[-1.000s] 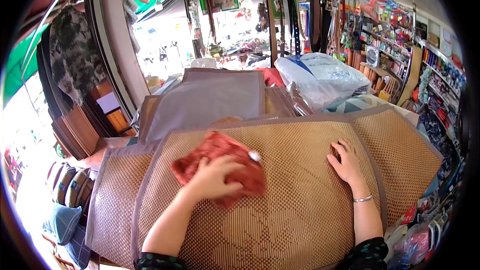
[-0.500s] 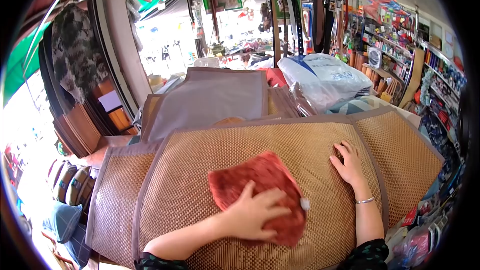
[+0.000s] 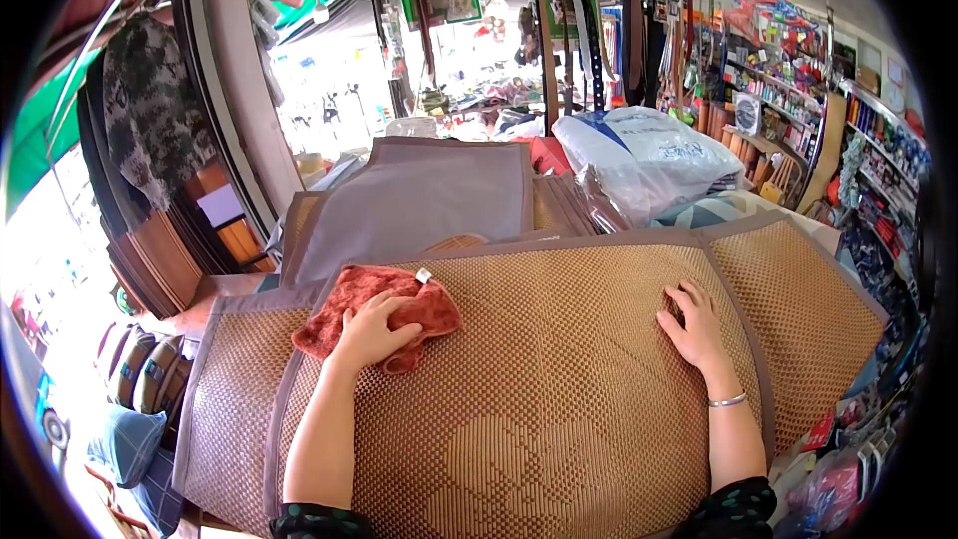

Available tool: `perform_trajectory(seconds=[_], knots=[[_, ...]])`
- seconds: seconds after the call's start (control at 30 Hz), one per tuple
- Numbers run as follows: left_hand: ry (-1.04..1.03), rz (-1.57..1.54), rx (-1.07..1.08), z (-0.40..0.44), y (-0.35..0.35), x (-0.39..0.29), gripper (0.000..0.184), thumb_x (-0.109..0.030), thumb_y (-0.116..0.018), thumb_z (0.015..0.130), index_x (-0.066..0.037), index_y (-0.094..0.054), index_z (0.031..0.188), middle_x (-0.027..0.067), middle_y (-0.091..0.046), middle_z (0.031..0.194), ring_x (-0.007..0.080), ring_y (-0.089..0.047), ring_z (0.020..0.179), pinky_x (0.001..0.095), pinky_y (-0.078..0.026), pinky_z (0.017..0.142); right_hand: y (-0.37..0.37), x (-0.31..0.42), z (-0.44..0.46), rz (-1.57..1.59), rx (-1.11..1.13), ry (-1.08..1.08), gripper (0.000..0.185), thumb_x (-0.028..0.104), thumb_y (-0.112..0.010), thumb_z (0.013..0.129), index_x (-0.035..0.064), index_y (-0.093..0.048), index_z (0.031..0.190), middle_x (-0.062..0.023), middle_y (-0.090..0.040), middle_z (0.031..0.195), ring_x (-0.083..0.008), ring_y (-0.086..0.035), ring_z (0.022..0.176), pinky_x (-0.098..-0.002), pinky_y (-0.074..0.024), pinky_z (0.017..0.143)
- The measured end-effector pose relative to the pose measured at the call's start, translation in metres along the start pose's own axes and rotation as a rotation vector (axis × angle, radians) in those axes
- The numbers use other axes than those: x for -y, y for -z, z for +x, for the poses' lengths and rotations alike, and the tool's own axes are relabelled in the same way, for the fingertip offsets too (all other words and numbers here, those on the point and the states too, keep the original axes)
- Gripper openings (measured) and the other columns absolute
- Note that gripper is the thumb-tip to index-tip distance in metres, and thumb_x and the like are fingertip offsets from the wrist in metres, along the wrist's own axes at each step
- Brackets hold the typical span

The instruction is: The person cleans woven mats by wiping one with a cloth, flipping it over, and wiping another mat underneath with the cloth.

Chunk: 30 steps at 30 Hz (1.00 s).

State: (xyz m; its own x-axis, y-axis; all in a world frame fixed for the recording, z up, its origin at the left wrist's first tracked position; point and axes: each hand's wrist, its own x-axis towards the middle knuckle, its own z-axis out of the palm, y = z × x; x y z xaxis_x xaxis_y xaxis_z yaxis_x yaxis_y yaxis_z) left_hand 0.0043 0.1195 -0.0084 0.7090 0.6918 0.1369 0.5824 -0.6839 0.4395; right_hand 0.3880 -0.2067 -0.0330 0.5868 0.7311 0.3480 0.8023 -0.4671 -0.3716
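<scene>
Where the left hand [image 3: 377, 333] hides red cloth [image 3: 364, 285], I cannot tell its grip; the right hand [image 3: 696, 327] lies spread on matting [image 3: 559, 329]

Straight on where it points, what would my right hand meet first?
Your right hand would first cross the grey mat border, then probably meet the white plastic bag; depth is unclear.

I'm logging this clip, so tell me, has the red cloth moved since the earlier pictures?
Yes. Against the woven mat, the red cloth under the left hand has shifted left and away from the wearer, toward the mat's far left corner.
</scene>
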Motion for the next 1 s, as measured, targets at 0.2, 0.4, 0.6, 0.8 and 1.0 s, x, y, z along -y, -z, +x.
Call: perform_trajectory(seconds=[0.2,0.4,0.6,0.8,1.0], knots=[[-0.298,0.067,0.123,-0.028,-0.006,-0.078,0.055,-0.046,-0.068,0.079,-0.021,-0.062,0.127,0.0077,-0.05,0.143,0.0291,-0.04,0.138,0.0735,-0.019,0.108,0.001,0.001,0.0,0.006,-0.009,0.005,0.055,0.041,-0.061,0.092,0.0073,-0.056,0.135,-0.0191,-0.042,0.15,-0.0361,-0.032,0.142,-0.0501,-0.0181,0.118],[-0.973,0.032,0.302,-0.093,-0.058,-0.158,0.065,-0.045,-0.072,0.077,-0.018,-0.055,0.134,0.0124,-0.042,0.146,0.0274,-0.038,0.139,0.0711,-0.03,0.102,-0.001,-0.001,-0.001,-0.012,-0.016,0.02,0.055,0.041,-0.061,0.092,0.0068,-0.057,0.135,-0.0197,-0.043,0.149,-0.0368,-0.033,0.141,-0.0502,-0.0183,0.118],[-0.766,0.052,0.316,-0.066,-0.034,-0.143,0.062,-0.043,-0.071,0.078,-0.02,-0.057,0.134,0.0095,-0.043,0.149,0.0279,-0.039,0.14,0.0717,-0.023,0.109,-0.002,-0.001,-0.001,-0.004,-0.02,0.017,0.055,0.041,-0.061,0.092,0.0068,-0.056,0.135,-0.0197,-0.043,0.148,-0.0367,-0.033,0.142,-0.0502,-0.0176,0.118],[-0.174,-0.007,0.099,-0.009,-0.001,-0.041,0.059,-0.046,-0.069,0.08,-0.019,-0.059,0.131,0.0086,-0.049,0.144,0.0297,-0.041,0.139,0.0736,-0.018,0.109,0.0,0.001,-0.001,-0.002,-0.005,0.004,0.056,0.042,-0.06,0.092,0.0072,-0.056,0.136,-0.0195,-0.042,0.149,-0.0367,-0.032,0.142,-0.0503,-0.0168,0.119],[-0.118,0.064,0.053,-0.015,-0.002,-0.032,0.06,-0.047,-0.068,0.081,-0.019,-0.059,0.132,0.01,-0.048,0.145,0.0307,-0.04,0.139,0.0732,-0.019,0.109,-0.001,0.0,-0.001,0.0,-0.008,0.006,0.056,0.042,-0.06,0.092,0.0076,-0.056,0.136,-0.0196,-0.042,0.15,-0.0367,-0.031,0.142,-0.05,-0.0169,0.119]])
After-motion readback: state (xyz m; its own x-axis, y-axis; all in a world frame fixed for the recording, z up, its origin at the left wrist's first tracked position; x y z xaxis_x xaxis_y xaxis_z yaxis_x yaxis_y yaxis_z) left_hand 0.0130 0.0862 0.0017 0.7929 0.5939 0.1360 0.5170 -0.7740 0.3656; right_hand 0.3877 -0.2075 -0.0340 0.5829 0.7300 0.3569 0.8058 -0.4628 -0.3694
